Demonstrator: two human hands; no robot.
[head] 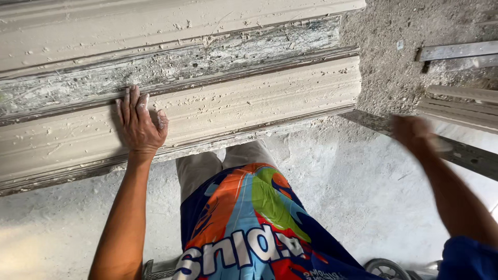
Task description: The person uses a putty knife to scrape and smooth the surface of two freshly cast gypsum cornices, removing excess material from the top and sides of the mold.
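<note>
Left hand lies flat and open, fingers spread on the pale plaster moulding to steady it on the bench before me. Right hand is blurred out to the side near a grey plank, so I cannot tell its grip

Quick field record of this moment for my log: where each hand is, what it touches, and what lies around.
left hand: left hand flat, palm down, fingers spread on the near moulding strip
right hand: right hand blurred, out to the right near a grey bar; contact cannot be told
work surface: long cream moulding strips with a worn grey channel between them
surroundings: dusty pale floor, more mouldings at right
</note>
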